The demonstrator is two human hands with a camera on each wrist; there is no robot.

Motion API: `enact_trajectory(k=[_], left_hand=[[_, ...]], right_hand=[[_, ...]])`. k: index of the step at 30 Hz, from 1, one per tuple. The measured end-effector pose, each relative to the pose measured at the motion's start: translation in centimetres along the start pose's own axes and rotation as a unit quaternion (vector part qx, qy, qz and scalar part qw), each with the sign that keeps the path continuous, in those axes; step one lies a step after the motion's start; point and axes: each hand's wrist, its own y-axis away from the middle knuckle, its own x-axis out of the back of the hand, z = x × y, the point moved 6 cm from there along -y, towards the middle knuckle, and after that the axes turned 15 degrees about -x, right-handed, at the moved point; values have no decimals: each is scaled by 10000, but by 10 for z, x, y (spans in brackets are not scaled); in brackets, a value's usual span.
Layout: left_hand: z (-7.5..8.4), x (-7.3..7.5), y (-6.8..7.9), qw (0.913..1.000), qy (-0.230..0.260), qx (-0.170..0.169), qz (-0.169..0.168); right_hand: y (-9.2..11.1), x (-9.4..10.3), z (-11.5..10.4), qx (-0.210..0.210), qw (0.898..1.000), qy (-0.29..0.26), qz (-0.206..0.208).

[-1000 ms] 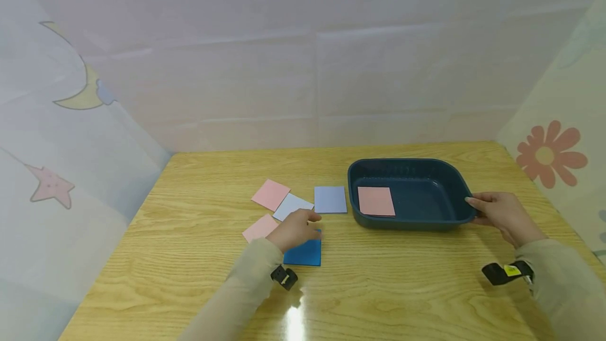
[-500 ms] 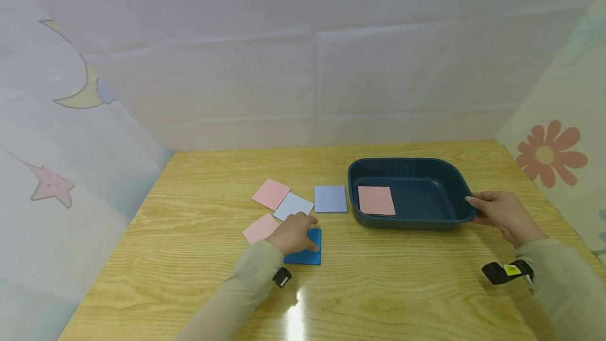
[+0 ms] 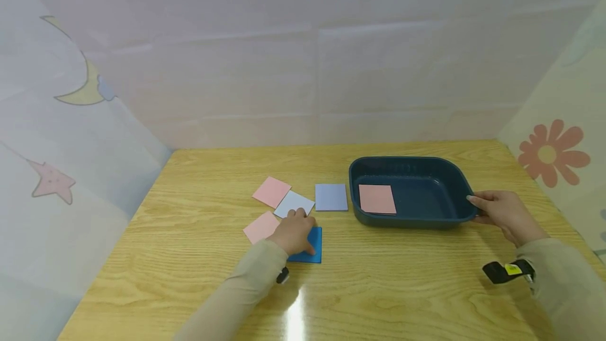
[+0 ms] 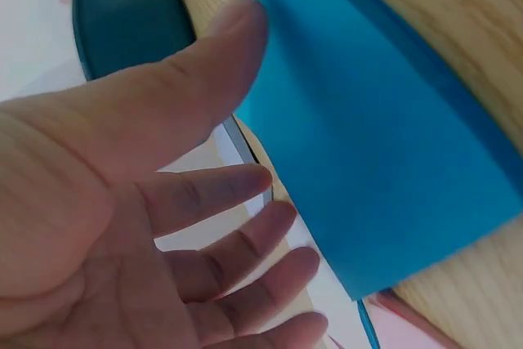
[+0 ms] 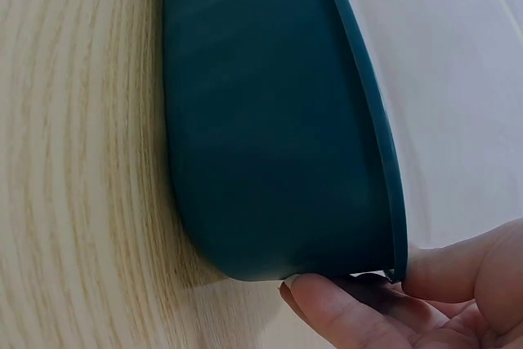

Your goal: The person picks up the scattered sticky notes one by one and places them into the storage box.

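My left hand is low over a flat blue square, covering its left part in the head view. In the left wrist view the thumb lies at the blue square's face, while the spread, slightly bent fingers are along one edge. At the right, my right hand grips the end of a dark teal plastic tray with thumb and fingers at its rim. A pink square lies inside the tray, toward its left end.
Between the blue square and the tray's left end lies a lavender square. Two pink squares, one farther back and one nearer, and a pale blue-white square surround the left hand. Fabric walls enclose the wooden table.
My left hand has lowered onto the blue square, its thumb swinging toward the near side and its fingers spreading. The right hand and the tray have stayed in place.
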Motion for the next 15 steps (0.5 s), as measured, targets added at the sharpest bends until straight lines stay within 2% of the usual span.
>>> enact_trajectory(k=[7,15], left_hand=[[2,3,-2,9995,-315,-62,-48],[-2,-4,-9,9984,-513,-239,52]], right_hand=[[-1,0,1,21,10000,27,4],[-1,-1,1,88,10000,-20,-12]])
